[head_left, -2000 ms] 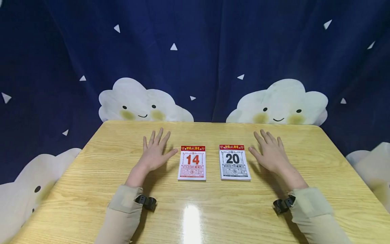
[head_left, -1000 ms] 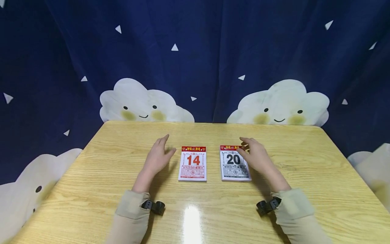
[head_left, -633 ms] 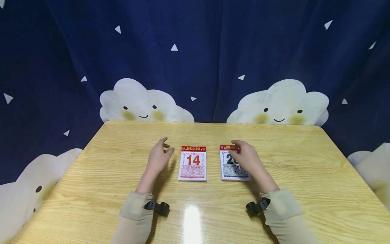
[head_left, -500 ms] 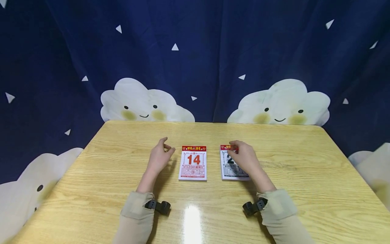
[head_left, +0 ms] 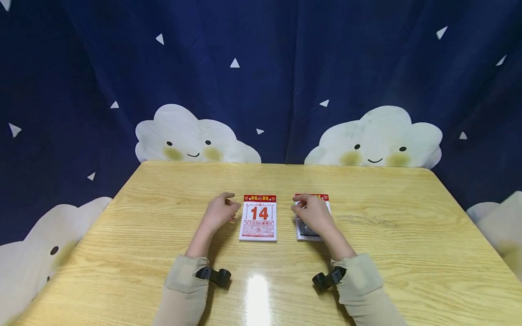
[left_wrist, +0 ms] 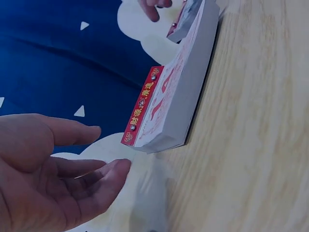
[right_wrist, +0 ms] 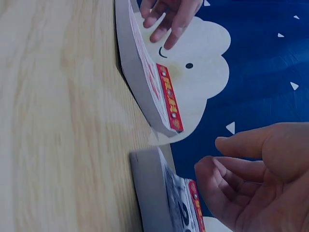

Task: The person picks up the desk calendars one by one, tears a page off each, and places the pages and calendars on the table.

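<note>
So, two tear-off calendar pads flat on the wooden bench (head_left: 163, 253), side by side, long axes running away from the body, red header strips at the far ends. Left hand (head_left: 219, 213) hovering just beside the pad showing 14 (head_left: 258, 218), fingers (left_wrist: 91, 183) loosely curled, gripping nothing. Right hand (head_left: 311, 213) parked over the black-print pad (head_left: 303, 231), covering most of it, fingers (right_wrist: 219, 191) bent near the header, apart from the thumb, clamped on nothing. Glossy bench, glare spot at the near edge. Navy curtain (head_left: 261, 68) with smiling clouds behind.
</note>
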Motion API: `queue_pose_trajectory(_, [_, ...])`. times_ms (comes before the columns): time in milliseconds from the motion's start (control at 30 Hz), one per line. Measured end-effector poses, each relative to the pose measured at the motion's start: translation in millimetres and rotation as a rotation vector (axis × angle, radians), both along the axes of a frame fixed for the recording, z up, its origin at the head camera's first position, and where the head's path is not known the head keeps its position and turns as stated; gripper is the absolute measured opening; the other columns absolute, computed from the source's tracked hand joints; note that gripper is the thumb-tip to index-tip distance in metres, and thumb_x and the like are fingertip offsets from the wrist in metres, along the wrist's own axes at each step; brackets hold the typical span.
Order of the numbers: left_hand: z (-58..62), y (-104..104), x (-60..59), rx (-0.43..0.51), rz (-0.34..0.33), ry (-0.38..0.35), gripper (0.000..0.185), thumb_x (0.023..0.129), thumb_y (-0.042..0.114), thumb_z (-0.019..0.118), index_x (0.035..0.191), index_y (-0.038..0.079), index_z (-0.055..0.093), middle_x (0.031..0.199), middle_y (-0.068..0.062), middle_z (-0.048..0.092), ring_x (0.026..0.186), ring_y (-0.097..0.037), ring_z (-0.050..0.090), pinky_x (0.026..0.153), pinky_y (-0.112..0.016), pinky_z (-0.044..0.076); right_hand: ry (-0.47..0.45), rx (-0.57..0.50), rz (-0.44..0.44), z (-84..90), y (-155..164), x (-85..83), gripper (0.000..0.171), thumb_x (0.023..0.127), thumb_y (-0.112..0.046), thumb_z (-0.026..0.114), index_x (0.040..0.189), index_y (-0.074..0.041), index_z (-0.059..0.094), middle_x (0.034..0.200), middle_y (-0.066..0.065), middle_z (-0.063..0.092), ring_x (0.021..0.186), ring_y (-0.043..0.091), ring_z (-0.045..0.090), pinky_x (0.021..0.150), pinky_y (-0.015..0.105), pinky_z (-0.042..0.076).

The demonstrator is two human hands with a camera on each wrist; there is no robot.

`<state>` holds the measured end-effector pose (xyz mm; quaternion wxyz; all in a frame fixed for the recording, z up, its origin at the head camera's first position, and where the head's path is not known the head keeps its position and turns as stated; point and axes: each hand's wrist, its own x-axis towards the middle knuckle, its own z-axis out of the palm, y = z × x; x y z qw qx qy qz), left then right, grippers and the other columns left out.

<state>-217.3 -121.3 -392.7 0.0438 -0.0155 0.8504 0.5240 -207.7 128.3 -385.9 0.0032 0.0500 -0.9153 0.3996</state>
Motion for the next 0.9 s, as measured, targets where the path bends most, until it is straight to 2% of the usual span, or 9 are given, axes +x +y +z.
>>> queue_pose_trajectory(300, [-3.4,0,1.6,-0.089,-0.070,-0.066,0.044,0.084,0.012,0.060,0.121,-0.008,0.050,0.092,-0.017,0.062,0.060,-0.018,0.060,0.058,-0.029,0.054,-0.112,-0.004,0.038,-4.7,-16,2.7,0.036,0.084,-0.012,0.060,0.116,0.003,0.057,0.072,0.009,0.063,0.051,0.017,0.060,0.050,0.023,0.045])
queue_pose_trajectory(533, [-3.3,6,3.6,-0.075,-0.103,-0.121,0.043,0.085,0.011,0.060,0.121,-0.010,0.050,0.106,-0.022,0.058,0.066,-0.021,0.061,0.058,-0.029,0.055,-0.159,0.002,0.053,-8.0,-30,3.1,0.037,0.083,-0.010,0.061,0.116,0.006,0.057,0.078,0.008,0.063,0.058,0.015,0.063,0.054,0.023,0.051])
queue_pose_trajectory(633, [-3.7,9,2.5,-0.084,-0.111,-0.136,0.041,0.085,0.010,0.060,0.119,-0.010,0.052,0.105,-0.021,0.058,0.068,-0.020,0.060,0.059,-0.028,0.055,-0.156,0.019,0.062,-9.4,-35,3.0,0.037,0.083,-0.010,0.062,0.115,0.007,0.057,0.077,0.005,0.062,0.058,0.015,0.063,0.052,0.022,0.049])
queue_pose_trajectory(700, [-4.8,10,1.7,-0.083,-0.111,-0.148,0.039,0.084,0.009,0.060,0.117,-0.011,0.053,0.101,-0.020,0.059,0.067,-0.019,0.059,0.059,-0.027,0.055,-0.140,0.055,0.069,-9.9,-37,2.8,0.025,0.082,-0.010,0.062,0.102,0.005,0.063,0.069,0.003,0.058,0.054,0.012,0.059,0.048,0.020,0.044])
queue_pose_trajectory(767, [-5.6,11,1.8,-0.089,-0.111,-0.156,0.038,0.083,0.008,0.061,0.116,-0.011,0.054,0.098,-0.019,0.059,0.067,-0.018,0.057,0.059,-0.027,0.055,-0.116,0.102,0.077,-10.0,-40,3.1,0.012,0.080,-0.010,0.062,0.082,0.002,0.063,0.059,0.000,0.051,0.049,0.010,0.051,0.045,0.020,0.037])
queue_pose_trajectory(833, [-6.0,12,2.4,-0.088,-0.106,-0.165,0.040,0.082,0.006,0.061,0.117,-0.012,0.053,0.097,-0.019,0.058,0.066,-0.018,0.056,0.060,-0.027,0.055,-0.097,0.145,0.084,-9.9,-42,3.8,0.019,0.079,-0.010,0.063,0.064,-0.003,0.054,0.051,-0.002,0.045,0.045,0.010,0.042,0.043,0.020,0.032])
queue_pose_trajectory(900, [-6.0,13,3.1,-0.092,-0.105,-0.166,0.041,0.081,0.004,0.061,0.118,-0.012,0.052,0.097,-0.019,0.057,0.066,-0.017,0.056,0.059,-0.027,0.055,-0.077,0.177,0.085,-10.1,-44,4.8,0.027,0.077,-0.010,0.063,0.056,-0.007,0.046,0.047,-0.003,0.042,0.044,0.011,0.038,0.043,0.020,0.029])
